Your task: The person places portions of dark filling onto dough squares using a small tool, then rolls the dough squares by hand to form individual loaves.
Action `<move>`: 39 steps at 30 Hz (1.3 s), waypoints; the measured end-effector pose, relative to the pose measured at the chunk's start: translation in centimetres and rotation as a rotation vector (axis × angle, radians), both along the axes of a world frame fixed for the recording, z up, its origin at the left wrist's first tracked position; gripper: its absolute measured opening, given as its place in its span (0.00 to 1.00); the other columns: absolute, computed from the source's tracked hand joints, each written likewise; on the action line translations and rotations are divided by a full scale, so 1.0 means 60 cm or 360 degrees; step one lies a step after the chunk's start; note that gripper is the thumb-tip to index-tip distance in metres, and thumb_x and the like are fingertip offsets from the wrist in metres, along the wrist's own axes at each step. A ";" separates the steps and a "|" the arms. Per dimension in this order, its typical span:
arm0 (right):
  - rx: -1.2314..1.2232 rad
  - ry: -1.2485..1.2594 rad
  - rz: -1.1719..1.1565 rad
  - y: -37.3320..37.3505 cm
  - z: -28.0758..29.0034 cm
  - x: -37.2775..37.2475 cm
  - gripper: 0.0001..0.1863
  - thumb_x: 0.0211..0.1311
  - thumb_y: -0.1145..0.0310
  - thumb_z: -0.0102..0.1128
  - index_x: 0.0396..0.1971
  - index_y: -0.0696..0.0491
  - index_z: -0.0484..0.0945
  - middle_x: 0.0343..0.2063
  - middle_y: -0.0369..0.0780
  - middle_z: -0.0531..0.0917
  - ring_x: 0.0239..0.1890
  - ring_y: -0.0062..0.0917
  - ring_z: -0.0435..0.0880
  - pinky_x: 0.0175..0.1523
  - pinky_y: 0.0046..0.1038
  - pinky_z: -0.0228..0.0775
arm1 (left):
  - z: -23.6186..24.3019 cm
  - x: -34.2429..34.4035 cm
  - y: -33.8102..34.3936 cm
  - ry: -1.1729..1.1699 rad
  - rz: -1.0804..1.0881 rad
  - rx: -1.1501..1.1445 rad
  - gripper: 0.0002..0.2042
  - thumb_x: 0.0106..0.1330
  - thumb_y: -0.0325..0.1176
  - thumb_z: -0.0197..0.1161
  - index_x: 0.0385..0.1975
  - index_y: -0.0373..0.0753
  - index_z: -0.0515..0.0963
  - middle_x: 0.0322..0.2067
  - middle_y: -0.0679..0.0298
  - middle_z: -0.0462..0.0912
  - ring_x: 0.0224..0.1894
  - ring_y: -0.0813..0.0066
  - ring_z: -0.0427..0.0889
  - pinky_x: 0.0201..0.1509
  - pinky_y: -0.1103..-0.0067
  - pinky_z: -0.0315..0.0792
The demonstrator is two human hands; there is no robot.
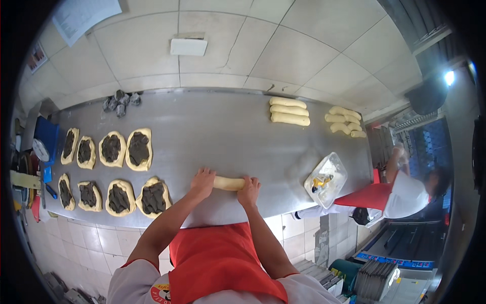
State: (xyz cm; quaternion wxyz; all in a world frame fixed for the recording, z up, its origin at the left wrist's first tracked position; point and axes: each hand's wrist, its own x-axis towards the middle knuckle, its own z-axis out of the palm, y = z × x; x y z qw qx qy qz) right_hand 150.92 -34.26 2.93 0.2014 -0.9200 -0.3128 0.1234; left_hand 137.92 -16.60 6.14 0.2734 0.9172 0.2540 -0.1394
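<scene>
A pale dough roll (229, 183) lies on the steel table near its front edge. My left hand (204, 181) is wrapped round its left end, and my right hand (248, 189) grips the right end. To the left, two rows of flattened dough pieces (138, 150) lie spread with a dark filling (153, 198). Three finished-looking dough rolls (290, 111) rest side by side at the back right. Further right is a group of several smaller rolls (345, 120). Dark lumps of filling (120, 101) sit together at the back left.
A white plastic tray (342, 175) holding small items stands on the table (233, 131) at right. Beyond the right end a person (410, 195) in a red apron works near racks. A blue scale-like box (45, 139) stands at the left end, and a tiled wall (217, 55) runs behind.
</scene>
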 end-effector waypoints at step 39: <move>0.0532 0.0321 0.0231 0.188 -0.043 0.222 0.21 0.63 0.59 0.61 0.49 0.59 0.78 0.43 0.48 0.83 0.46 0.41 0.82 0.54 0.40 0.73 | -0.002 -0.121 0.224 -0.0314 0.0594 0.0164 0.08 0.58 0.36 0.64 0.32 0.42 0.86 0.32 0.58 0.86 0.36 0.59 0.84 0.46 0.69 0.76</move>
